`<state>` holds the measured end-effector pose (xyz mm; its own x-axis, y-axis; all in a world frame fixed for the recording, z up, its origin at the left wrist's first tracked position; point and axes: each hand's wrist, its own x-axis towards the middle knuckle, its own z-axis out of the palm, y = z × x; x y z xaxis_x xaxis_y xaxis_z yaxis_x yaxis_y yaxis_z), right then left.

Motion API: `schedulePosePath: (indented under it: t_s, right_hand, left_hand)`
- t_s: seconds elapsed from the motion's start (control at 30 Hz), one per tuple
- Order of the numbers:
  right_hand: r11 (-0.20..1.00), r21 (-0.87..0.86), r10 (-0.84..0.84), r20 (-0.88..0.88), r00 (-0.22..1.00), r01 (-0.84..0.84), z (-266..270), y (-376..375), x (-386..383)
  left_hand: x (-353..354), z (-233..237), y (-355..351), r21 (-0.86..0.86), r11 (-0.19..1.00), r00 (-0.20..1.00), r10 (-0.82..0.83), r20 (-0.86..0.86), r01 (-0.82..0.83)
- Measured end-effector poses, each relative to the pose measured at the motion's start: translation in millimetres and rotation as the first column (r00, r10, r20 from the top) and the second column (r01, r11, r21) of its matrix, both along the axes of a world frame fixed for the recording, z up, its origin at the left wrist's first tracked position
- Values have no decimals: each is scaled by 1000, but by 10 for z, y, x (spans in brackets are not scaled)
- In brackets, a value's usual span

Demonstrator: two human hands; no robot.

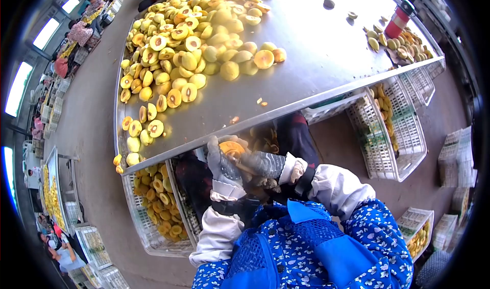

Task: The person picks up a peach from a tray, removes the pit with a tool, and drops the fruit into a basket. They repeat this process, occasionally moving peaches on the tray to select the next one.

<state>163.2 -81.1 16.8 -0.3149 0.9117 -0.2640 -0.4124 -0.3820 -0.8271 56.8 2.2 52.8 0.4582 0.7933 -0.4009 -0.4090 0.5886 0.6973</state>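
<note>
Just below the metal table's front edge, my left hand, in a grey-white glove, is wrapped round a halved yellow-orange fruit with its cut face up. My right hand, also gloved, is closed round a thin tool at the lower side of the fruit; its working end is blurred. Beyond them a large heap of halved yellow fruit lies on the metal table, many cut faces showing brown centres.
A crate of fruit halves stands below the table at left. More white crates stand at right. A red bottle stands beside small greenish pieces on the table. Other people are far left.
</note>
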Motion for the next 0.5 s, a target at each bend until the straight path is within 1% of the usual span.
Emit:
schedulePosePath:
  t_s: [0.07, 0.13, 0.17, 0.2, 0.23, 0.27, 0.3, 0.33, 0.37, 0.4, 0.43, 0.47, 0.5]
  right_hand:
    - [999, -41, 30, 22, 999, -29, -37, -3, -14]
    - [996, -5, 88, -95, 992, -88, -93, 34, -14]
    - [997, 68, 26, -39, 999, -23, -96, 14, -43]
    - [989, 141, -43, 18, 999, 40, -2, 5, -73]
    - [999, 45, -22, 139, 990, 16, 109, 11, -36]
    - [998, -56, 18, 246, 969, -5, 220, 15, 0]
    - [962, -270, 43, 322, 946, 48, 102, -8, -85]
    - [986, 162, -149, 708, 690, 46, -421, -204, -221]
    - [954, 292, -198, 780, 594, -66, -622, -274, -250]
    - [896, 408, -282, 827, 486, -174, -628, -303, -264]
    - [940, 301, -144, 779, 610, -162, -631, -331, -248]
    - [972, 180, -18, 705, 709, -154, -425, -314, -213]
    - [994, 72, 21, 618, 786, -83, -274, -245, -181]
  left_hand:
    - [-45, 17, -5, -79, 996, 999, -31, 21, 32]
    - [-87, 83, 28, -143, 989, 998, -31, 49, 38]
    - [-133, 124, 38, -176, 984, 998, -14, 63, 25]
    - [-201, 119, 66, -10, 996, 995, 85, 45, -85]
    - [-300, 94, 126, 160, 968, 981, 187, 44, -192]
    - [-577, 32, 326, 241, 951, 943, 249, -219, -195]
    - [-932, -14, 529, 313, 932, 829, 317, -461, -182]
    - [-1252, -15, 589, 696, 686, 440, 568, -695, 215]
    - [-1427, 9, 677, 614, 351, 30, 853, -522, 707]
    - [-1403, 181, 745, 553, 363, -52, 866, -497, 750]
    - [-1351, 372, 801, 488, 381, -131, 873, -470, 785]
    - [-1199, 464, 998, 546, 366, -49, 859, -509, 754]
    - [-976, 521, 1240, 540, 300, 8, 869, -494, 786]
